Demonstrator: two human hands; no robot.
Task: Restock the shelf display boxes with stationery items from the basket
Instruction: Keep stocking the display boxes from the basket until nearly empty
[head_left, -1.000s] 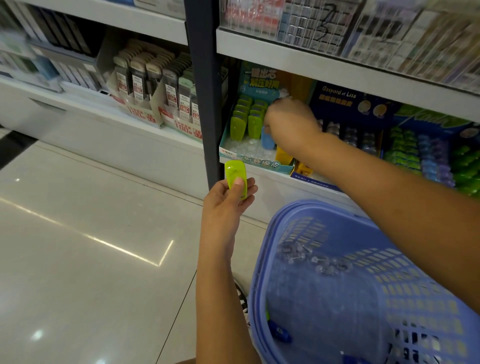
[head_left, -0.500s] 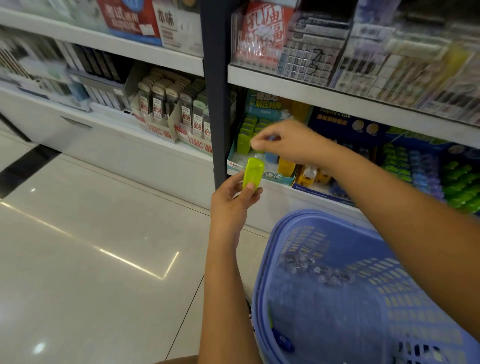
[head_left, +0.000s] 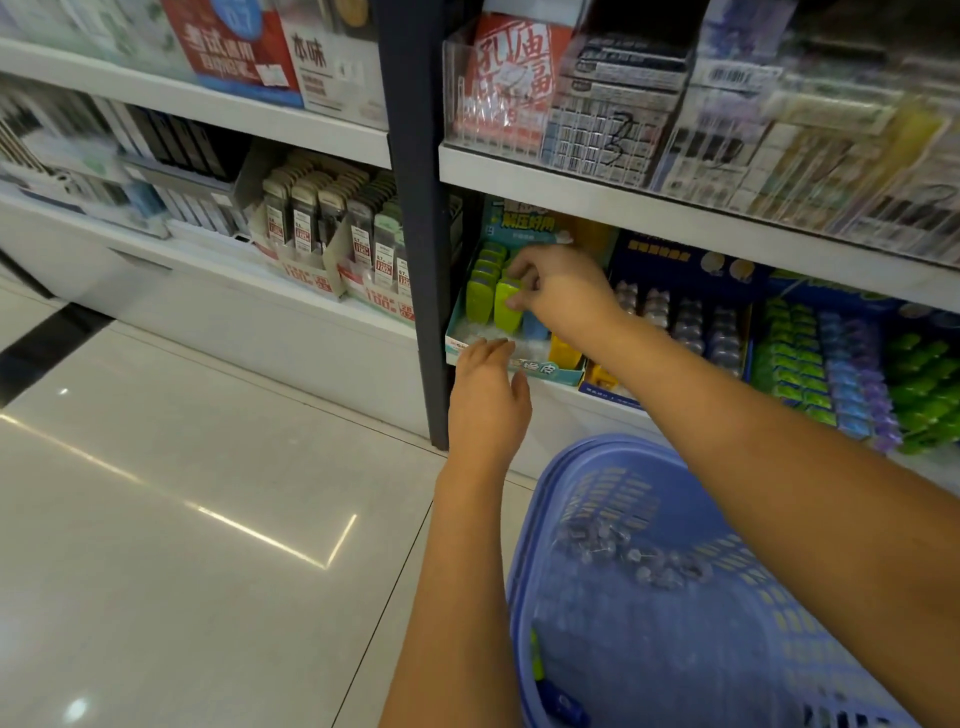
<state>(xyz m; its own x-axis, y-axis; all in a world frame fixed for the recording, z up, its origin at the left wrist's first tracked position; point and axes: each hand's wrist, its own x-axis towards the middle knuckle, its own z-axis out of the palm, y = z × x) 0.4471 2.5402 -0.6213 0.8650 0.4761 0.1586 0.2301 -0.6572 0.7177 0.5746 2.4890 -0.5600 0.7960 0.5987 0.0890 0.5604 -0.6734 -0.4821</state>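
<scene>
head view, centre frame: right hand (head_left: 563, 291) pinches the top of a green item (head_left: 506, 314) standing in the display box (head_left: 550, 370); left hand (head_left: 488, 405) hangs open and empty just below. if it is pushed in crooked, it could topple the neighbouring green pieces (head_left: 478, 304). basket (head_left: 566, 467) sits lower right.

Display boxes (head_left: 556, 370) line the white shelf (head_left: 566, 404).

Front strip of display box (head_left: 548, 370) is left open behind its front wall; back-left corner is filled by green items (head_left: 480, 301). Left side is blocked by dark upright (head_left: 415, 249), headroom capped by upper shelf board (head_left: 597, 195). Box front edge is crowded by left hand (head_left: 485, 400); basket (head_left: 608, 444) parked below.
</scene>
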